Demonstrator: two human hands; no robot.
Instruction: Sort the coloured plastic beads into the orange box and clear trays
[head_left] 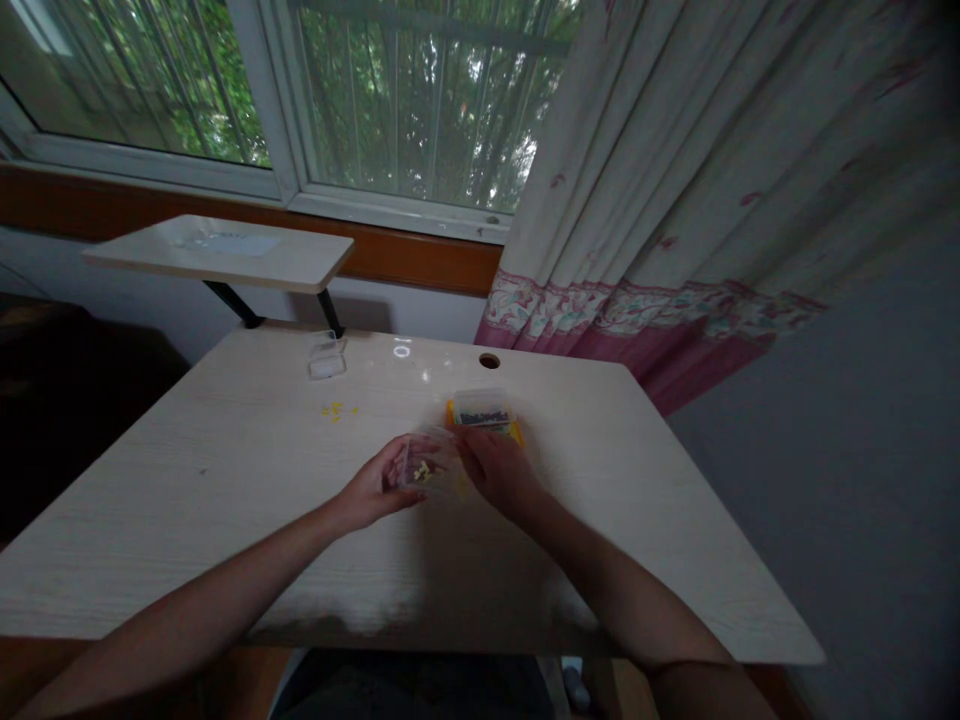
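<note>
Bare forearms (217, 590) lead to a clear box (441, 462) of yellowish bits (423, 470), left hand (373, 488) gripping it, right hand (496, 468) unclear in grip.

Free tabletop (615, 450) right of yellow box (516, 431)

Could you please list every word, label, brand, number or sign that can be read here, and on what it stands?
No text can be read.
Clear box in the left hand: no legible lettering.
Small clear case on the desk: too small to tell.
Pale sheet on the raised shelf: too blurred to read.
</note>
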